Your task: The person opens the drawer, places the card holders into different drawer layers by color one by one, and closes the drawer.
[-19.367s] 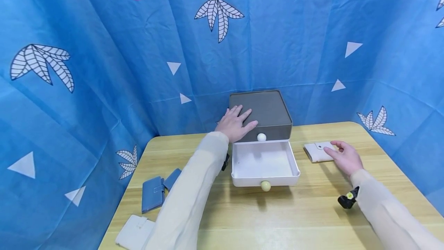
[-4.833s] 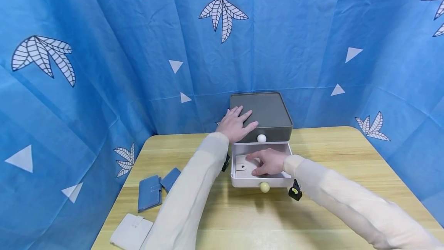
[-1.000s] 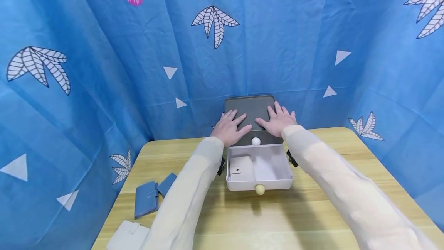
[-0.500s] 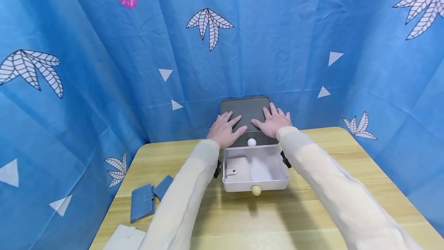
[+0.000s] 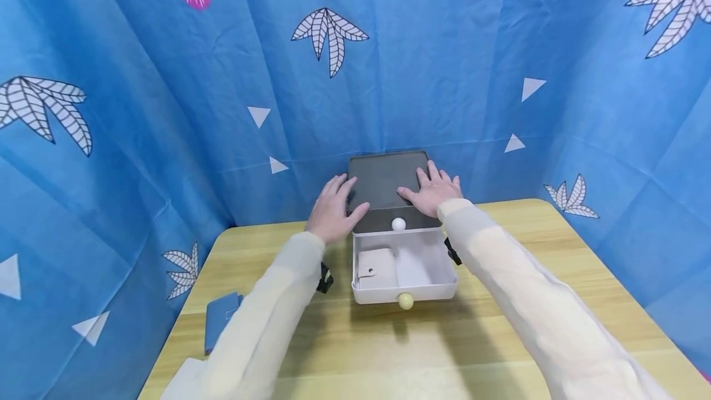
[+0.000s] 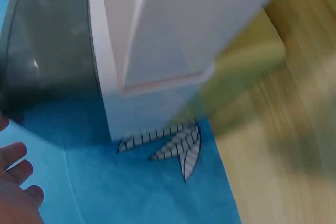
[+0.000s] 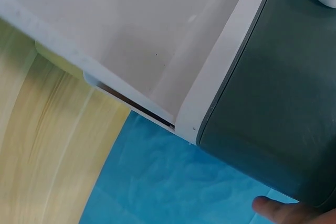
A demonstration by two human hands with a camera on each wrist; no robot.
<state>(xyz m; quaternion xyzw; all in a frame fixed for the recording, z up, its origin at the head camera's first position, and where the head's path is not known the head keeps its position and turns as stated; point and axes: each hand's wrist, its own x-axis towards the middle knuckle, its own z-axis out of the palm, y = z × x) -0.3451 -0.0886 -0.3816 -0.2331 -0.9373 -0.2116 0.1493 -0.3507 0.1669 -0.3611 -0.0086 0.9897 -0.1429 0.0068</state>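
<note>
A small drawer cabinet with a dark grey top [image 5: 380,175] stands at the back of the table. Its lower white drawer [image 5: 428,294] is pulled out, and a cream wallet [image 5: 383,267] with a snap strap lies in the left half. My right hand [image 5: 432,194] rests on the right part of the grey top with fingers spread. At the cabinet's left edge is my left hand [image 5: 332,212], its fingers extended and holding nothing. In the left wrist view the left hand's fingers [image 6: 18,163] show apart from the grey side.
A blue wallet [image 5: 219,320] lies on the left of the wooden table [image 5: 500,326]. Nearer is a white wallet [image 5: 184,378], partly covered by the left sleeve. The grey upper drawer has a white knob [image 5: 398,224], the lower a yellowish knob [image 5: 406,300]. A blue curtain [image 5: 444,79] hangs close behind.
The cream wallet was moved from the table's right side into the drawer, and the right hand went onto the grey top. My left hand has just lifted off the top toward the left.
</note>
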